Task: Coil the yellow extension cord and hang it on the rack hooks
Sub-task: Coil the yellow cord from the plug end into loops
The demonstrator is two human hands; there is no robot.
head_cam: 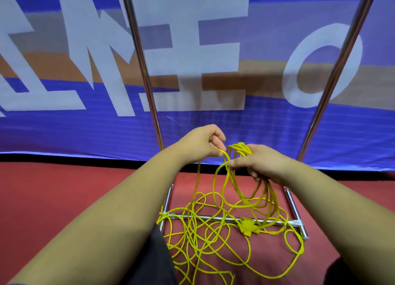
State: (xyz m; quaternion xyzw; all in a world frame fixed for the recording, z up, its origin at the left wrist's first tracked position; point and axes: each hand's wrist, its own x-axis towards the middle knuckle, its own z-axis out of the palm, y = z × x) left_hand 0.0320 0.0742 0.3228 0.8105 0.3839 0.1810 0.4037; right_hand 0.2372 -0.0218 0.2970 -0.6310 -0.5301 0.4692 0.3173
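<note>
Down at six o'clock, nearest of all, most of the yellow cord (211,242) lay in a loose tangle on the red floor (64,195), strands crossing every which way. Its plug end (248,226) sat against the rack's bottom bar (215,218), at about two o'clock of the heap.

Up from the pile, a few strands rose to the hands. The right hand (265,163) had its fingers (239,165) curled round a small bunch of loops (242,149), with the gathered turns hanging below it at six o'clock. The left hand (198,143), just beside it at nine o'clock, pinched a single strand, ready, I'd say, to feed the next turn across.

Early going, by the look of it: far more cord was on the floor than in the grip. The cord looked thin, light and floppy, with no stiffness to keep a shape, so it would likely snag on itself. Best taken one strand at a time, close to the bunch, and drawn up slowly.

Beyond the hands, the left pole (147,82) climbed toward eleven o'clock and the right pole (333,82) toward one, both before a blue banner (213,124). No hooks showed.
</note>
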